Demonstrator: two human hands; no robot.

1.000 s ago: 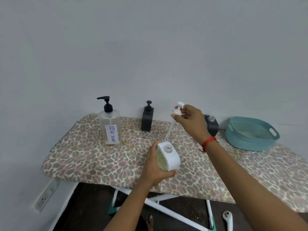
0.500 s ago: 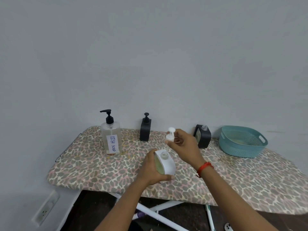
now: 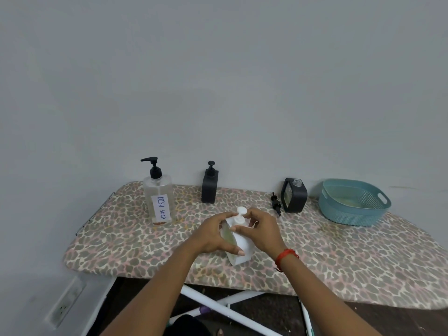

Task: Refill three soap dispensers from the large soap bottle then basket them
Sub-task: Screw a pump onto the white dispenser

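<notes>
White dispenser (image 3: 238,247) held between both hands.
Left hand (image 3: 213,235) wraps its body and right hand (image 3: 263,232) pinches the pump (image 3: 240,215). Its long axis is near upright with the pump topmost, and the base seemingly rests on the board (image 3: 351,258).

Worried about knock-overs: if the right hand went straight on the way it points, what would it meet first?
The white dispenser, whose pump the right hand holds, with the left hand behind it; beyond, probably the black pump dispenser, depth unclear.

A white dispenser (image 3: 244,247) tinted pale green is showing against the leopard-print board (image 3: 339,258), grey and pink on cream; on the board are sitting a black-pumped clear bottle (image 3: 158,197), black dispenser (image 3: 209,187) and teal basket (image 3: 351,214).
</notes>
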